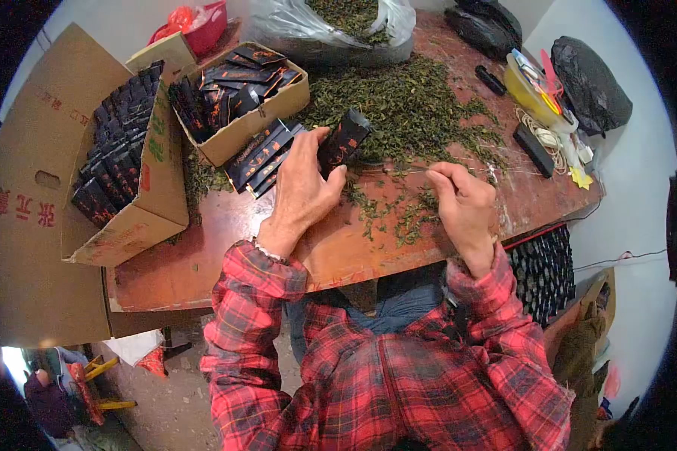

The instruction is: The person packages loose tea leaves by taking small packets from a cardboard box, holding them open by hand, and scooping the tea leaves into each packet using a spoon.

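Counter [353,244]: reddish wood, strewn with dried leaves [399,98].
Left hand [302,180]: grip closed on a tilted black packet [347,138], before the leaf heap.
Right hand [465,201]: grip pinched on what seems a thin handle [411,171].
Flat packets [262,159]: beside the left hand.
Small carton [267,119], large carton [154,207]: both filled with dark packets.

Inventory from where I stand: one table [353,263]; two hands [302,184]; two packet-filled boxes [259,128]; one leaf heap [406,98]; one clear bag [282,34]; two black bags [590,86]; one red basin [212,30]; one yellow bowl [525,89]. Black packets [346,139] overlap; their total cannot be read.
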